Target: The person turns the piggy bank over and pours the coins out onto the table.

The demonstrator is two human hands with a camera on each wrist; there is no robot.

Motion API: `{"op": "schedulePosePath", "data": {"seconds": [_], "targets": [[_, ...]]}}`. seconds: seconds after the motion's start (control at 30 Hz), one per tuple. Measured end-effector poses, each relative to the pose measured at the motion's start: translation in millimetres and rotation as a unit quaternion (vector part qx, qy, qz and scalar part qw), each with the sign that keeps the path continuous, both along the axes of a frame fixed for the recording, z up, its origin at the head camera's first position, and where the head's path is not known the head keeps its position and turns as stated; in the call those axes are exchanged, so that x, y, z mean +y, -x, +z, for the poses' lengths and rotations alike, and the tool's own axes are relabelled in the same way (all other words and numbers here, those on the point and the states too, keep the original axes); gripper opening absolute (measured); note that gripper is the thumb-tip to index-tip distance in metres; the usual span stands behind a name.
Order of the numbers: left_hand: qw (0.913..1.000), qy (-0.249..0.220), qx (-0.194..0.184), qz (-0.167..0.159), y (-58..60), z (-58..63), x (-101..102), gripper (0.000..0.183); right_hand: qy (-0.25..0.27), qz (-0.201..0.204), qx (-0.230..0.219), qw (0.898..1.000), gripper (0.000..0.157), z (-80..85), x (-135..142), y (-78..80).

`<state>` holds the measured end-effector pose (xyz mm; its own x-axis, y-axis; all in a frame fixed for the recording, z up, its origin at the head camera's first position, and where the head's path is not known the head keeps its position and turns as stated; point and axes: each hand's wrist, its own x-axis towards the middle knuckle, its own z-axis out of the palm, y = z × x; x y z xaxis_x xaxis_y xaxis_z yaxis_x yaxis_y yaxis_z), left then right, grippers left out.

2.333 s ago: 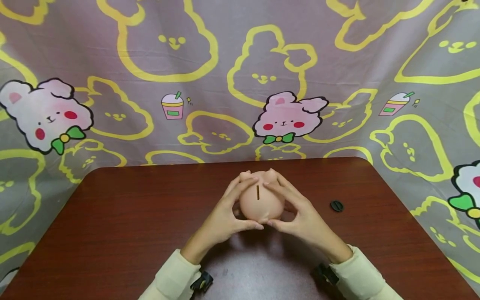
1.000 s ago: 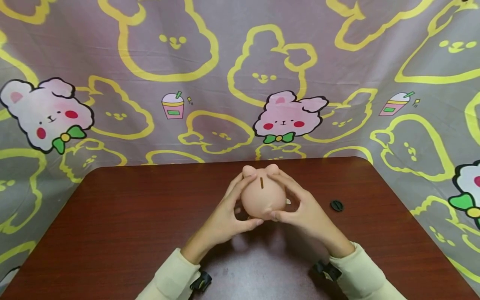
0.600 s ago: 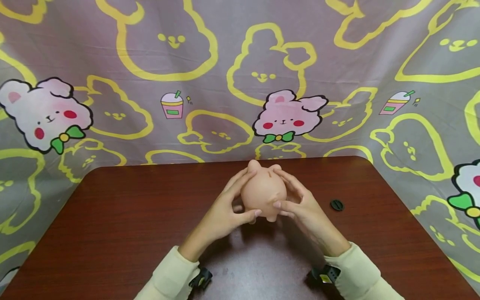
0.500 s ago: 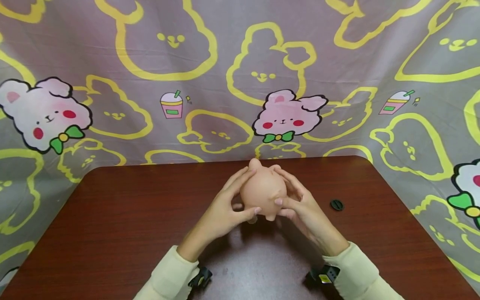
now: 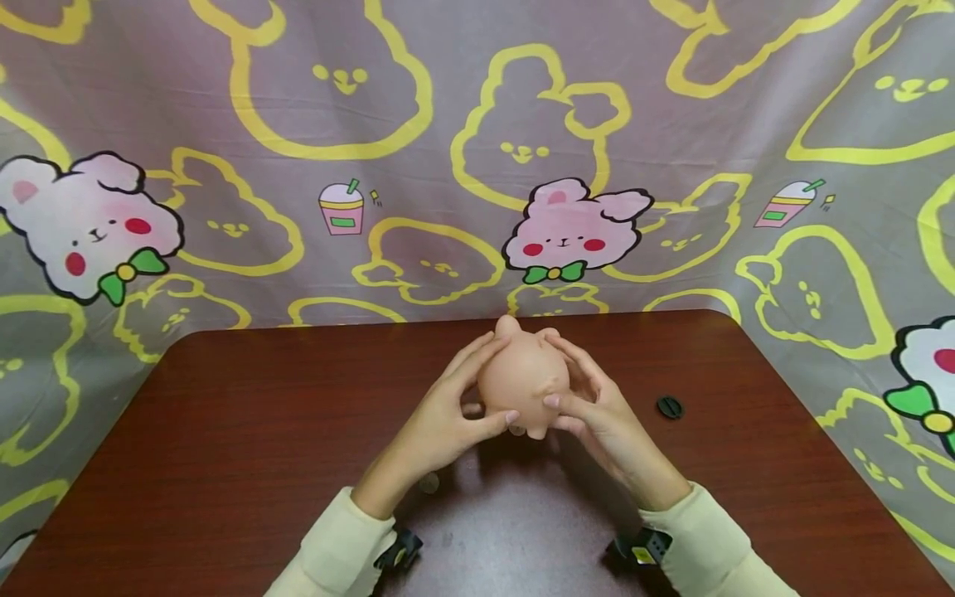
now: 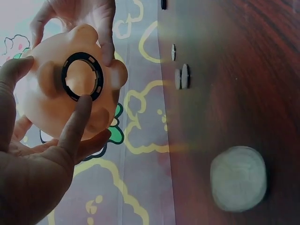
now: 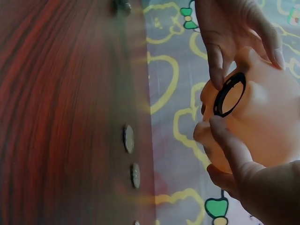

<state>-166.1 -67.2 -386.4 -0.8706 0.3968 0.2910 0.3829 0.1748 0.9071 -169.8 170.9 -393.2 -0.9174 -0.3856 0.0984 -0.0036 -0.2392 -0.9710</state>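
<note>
While both forearms are stretched forward in pale sleeves, cut off by the lower edge, a piggy bank is held between two inward-turned hands, raised above the table. By the left hand, its left side is gripped, the thumb laid low across the near face; by the right hand, its right side is held with bent fingers, the thumb set beside the tail. In the head view, some fingertips are hidden behind the bank. A dark device is worn at each wrist.

Nearer than the bank and to its left, a coin is seen on the table, its face hard to make out; just under the bank, another coin is partly covered by the left thumb, and whether it is resting cannot be told.

The bank is round, smooth and peach-coloured, tilted, with its slot barely discernible. Underneath, an open hole is edged by a black ring, touched by a left fingertip. Right of the bank, a black cap is laid; beyond it, a patterned cloth is hung.
</note>
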Motion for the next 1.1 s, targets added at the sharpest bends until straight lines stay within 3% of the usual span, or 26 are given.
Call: {"op": "schedulePosePath", "data": {"seconds": [0.17,0.33,0.5,0.57,0.6,0.77,0.83,0.97,1.1], "targets": [[1.0000,0.001,-0.003,-0.007,1.0,-1.7,-1,0.084,-0.098,-0.043,0.067,0.992,0.078,1.2,-3,-2.0],[0.9998,0.011,-0.008,-0.013,1.8,-4.2,-1,0.087,-0.156,-0.059,0.126,0.978,0.081,2.8,-7,-5.5],[0.9996,0.020,-0.014,-0.013,1.2,-9.2,0,0.093,-0.213,-0.071,0.201,0.953,0.080,2.6,-10,-8.1],[0.9996,0.023,-0.014,-0.014,0.8,-12.0,1,0.095,-0.248,-0.077,0.246,0.934,0.080,3.6,-12,-8.8],[0.9995,0.024,-0.014,-0.013,0.8,-13.6,2,0.097,-0.271,-0.081,0.273,0.919,0.080,4.1,-13,-9.1],[0.9995,0.011,-0.023,-0.017,-0.5,-17.4,4,0.107,-0.401,-0.119,0.394,0.818,0.086,6.1,-16,-13.4],[0.9993,0.007,-0.030,-0.018,-1.1,-17.7,5,0.111,-0.435,-0.130,0.416,0.788,0.091,7.0,-17,-15.8],[0.9990,0.003,-0.041,-0.021,-1.7,-18.3,6,0.113,-0.468,-0.140,0.435,0.756,0.101,8.6,-18,-18.8],[0.9988,0.006,-0.044,-0.019,-1.5,-18.6,6,0.113,-0.477,-0.145,0.449,0.741,0.105,9.8,-19,-19.3]]}}
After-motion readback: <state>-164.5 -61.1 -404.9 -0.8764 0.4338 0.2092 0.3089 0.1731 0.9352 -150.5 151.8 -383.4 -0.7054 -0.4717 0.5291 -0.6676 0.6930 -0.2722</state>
